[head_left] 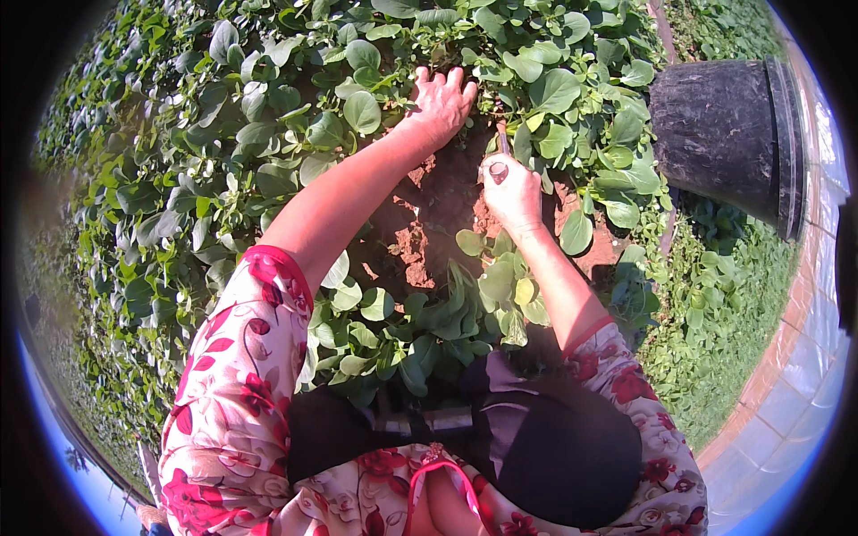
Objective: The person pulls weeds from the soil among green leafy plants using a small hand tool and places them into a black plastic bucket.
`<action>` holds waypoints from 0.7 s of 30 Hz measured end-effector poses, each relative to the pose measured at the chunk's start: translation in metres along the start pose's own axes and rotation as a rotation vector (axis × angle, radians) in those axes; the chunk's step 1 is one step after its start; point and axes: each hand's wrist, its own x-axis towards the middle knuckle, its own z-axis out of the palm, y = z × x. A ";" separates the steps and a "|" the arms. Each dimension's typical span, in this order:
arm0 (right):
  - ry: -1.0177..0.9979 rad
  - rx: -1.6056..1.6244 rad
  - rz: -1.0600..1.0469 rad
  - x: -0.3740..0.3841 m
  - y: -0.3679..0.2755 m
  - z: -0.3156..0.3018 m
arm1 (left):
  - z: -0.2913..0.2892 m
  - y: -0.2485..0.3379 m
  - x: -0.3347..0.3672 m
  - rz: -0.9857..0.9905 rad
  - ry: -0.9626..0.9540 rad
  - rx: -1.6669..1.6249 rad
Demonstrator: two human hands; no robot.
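Observation:
My left hand (440, 109) reaches into the low leafy greens (554, 89) at the upper middle. Its fingers are apart, the tips partly hidden among leaves, and I see nothing held in it. Close by on the right, my right hand (516, 195) is closed around a small knife (502, 140). The narrow, brownish blade points away from me toward the plants; its tip is near the leaves, and the round handle end shows at the fist. Bare reddish soil (447, 201) lies between my forearms. Nearer to me, a bunch of greens (456, 308) droops over the soil.
A large black bucket (719, 134) stands at the right beside the bed. Dense greens (152, 205) spread to the left. Low weeds (724, 322) cover the strip at the right, bordered by a brick-coloured edge (764, 357) and clear plastic sheeting (795, 402).

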 end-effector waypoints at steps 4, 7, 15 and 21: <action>-0.130 -0.020 -0.026 -0.030 -0.011 -0.028 | 0.031 -0.020 -0.013 0.121 0.341 0.092; -0.151 0.124 0.129 -0.051 -0.019 -0.041 | 0.019 -0.017 -0.018 0.094 0.265 0.026; -0.074 0.132 0.191 0.014 0.006 0.008 | 0.017 -0.013 -0.014 0.081 0.270 -0.006; -0.028 0.045 0.079 -0.019 -0.003 -0.008 | 0.015 -0.018 -0.021 0.081 0.263 -0.002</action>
